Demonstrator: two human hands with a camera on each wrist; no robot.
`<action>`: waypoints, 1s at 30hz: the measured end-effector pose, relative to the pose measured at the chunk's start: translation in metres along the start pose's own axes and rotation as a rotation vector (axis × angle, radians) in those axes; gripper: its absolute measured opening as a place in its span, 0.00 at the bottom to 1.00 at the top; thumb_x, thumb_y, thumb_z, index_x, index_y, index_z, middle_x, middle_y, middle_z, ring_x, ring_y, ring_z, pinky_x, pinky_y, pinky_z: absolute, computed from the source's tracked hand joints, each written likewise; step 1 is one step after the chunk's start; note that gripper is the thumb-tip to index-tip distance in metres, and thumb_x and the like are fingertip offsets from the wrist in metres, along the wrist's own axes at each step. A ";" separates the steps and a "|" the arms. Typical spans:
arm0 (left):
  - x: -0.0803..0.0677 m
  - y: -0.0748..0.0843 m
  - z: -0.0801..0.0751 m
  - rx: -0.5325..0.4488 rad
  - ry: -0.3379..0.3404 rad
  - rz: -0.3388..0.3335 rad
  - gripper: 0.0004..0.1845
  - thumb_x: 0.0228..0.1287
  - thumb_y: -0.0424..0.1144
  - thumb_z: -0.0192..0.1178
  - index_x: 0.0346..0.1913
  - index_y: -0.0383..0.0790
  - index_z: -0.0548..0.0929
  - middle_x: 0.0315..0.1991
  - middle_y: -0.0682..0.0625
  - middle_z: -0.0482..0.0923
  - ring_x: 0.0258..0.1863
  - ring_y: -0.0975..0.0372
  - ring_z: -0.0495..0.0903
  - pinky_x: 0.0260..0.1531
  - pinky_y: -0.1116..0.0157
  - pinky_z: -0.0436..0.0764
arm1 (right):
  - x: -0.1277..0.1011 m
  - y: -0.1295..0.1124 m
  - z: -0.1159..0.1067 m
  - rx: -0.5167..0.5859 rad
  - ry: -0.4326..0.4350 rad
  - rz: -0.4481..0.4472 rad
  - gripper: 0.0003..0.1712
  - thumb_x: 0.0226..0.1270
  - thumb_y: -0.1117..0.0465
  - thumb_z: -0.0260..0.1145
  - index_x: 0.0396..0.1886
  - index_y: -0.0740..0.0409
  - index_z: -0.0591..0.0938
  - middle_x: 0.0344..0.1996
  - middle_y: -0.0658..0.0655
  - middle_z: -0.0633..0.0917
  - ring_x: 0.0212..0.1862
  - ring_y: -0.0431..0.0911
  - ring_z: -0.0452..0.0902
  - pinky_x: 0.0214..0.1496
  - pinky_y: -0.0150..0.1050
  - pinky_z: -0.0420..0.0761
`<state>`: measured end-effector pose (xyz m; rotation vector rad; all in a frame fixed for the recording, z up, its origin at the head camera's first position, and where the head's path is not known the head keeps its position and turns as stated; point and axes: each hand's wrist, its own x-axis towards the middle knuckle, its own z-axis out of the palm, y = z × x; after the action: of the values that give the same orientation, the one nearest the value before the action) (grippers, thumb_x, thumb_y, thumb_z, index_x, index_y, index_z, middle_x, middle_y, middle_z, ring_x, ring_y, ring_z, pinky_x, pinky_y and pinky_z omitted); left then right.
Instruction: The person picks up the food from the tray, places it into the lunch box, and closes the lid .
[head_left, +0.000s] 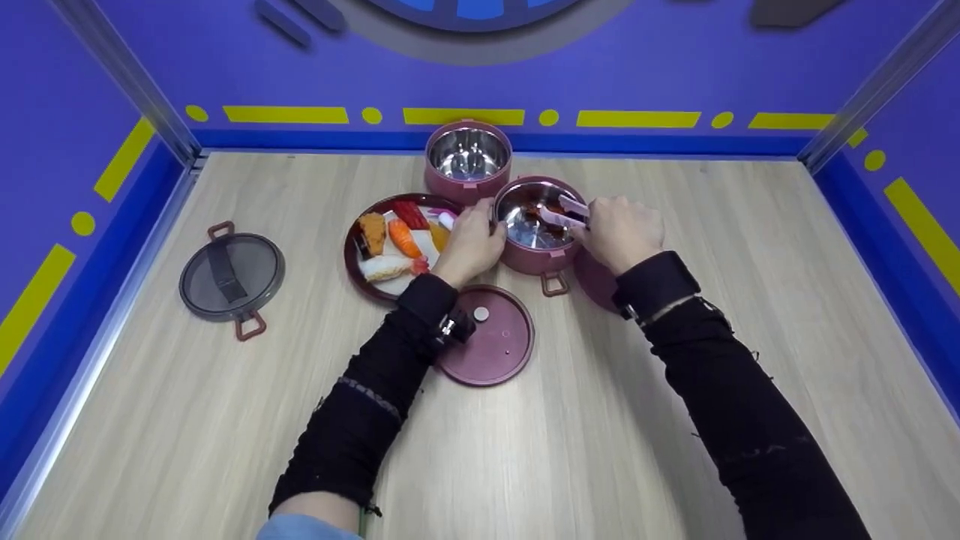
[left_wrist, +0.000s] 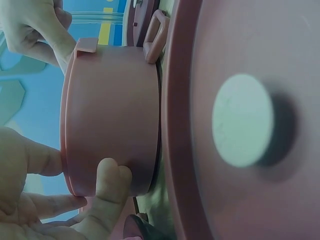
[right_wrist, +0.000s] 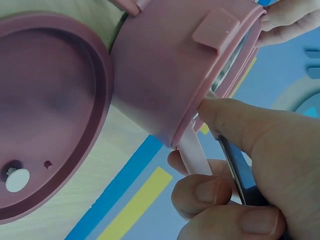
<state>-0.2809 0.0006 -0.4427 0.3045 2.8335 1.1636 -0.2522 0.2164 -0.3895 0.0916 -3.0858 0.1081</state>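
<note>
My left hand (head_left: 474,238) grips the rim and wall of a round dusty-pink lunch box tier (head_left: 536,259) with a steel inside. Its fingers (left_wrist: 112,185) press on the outer wall in the left wrist view. My right hand (head_left: 621,229) holds pale pink tongs (head_left: 561,219), their tips over the tier's opening. Reddish-brown patches show on the steel inside. Left of my left hand, a dark red plate (head_left: 352,266) bears toy-like food: a fried piece (head_left: 372,232), shrimp sushi (head_left: 403,237) and a pale piece with a red tail (head_left: 386,268).
Behind stands a second pink tier (head_left: 466,187) with a steel inside. A pink lid (head_left: 491,345) lies under my left wrist; another lid (head_left: 595,281) is partly hidden by my right wrist. Far left lies a grey lid (head_left: 259,270) with brown handle loops. Blue walls enclose the table.
</note>
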 end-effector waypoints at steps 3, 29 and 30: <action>0.000 0.001 0.000 -0.001 -0.004 -0.004 0.29 0.79 0.40 0.53 0.77 0.32 0.66 0.73 0.34 0.72 0.74 0.46 0.70 0.77 0.54 0.66 | -0.001 0.003 0.000 0.028 0.025 -0.005 0.27 0.70 0.42 0.70 0.39 0.66 0.86 0.33 0.69 0.88 0.36 0.66 0.86 0.34 0.63 0.83; -0.005 0.001 -0.005 -0.021 0.008 0.022 0.28 0.80 0.40 0.55 0.76 0.33 0.67 0.70 0.34 0.75 0.72 0.46 0.73 0.75 0.53 0.69 | -0.012 0.007 -0.004 0.062 0.117 -0.057 0.25 0.72 0.40 0.68 0.49 0.57 0.86 0.30 0.67 0.86 0.32 0.66 0.84 0.27 0.59 0.77; -0.006 0.001 -0.005 -0.018 0.006 0.023 0.28 0.80 0.40 0.55 0.76 0.33 0.67 0.70 0.34 0.75 0.72 0.47 0.73 0.75 0.53 0.69 | -0.013 0.007 -0.004 0.066 0.117 -0.059 0.25 0.72 0.40 0.68 0.50 0.57 0.86 0.31 0.68 0.87 0.33 0.66 0.85 0.27 0.59 0.77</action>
<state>-0.2759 -0.0028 -0.4385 0.3338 2.8302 1.1957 -0.2394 0.2245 -0.3866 0.1725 -2.9596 0.2048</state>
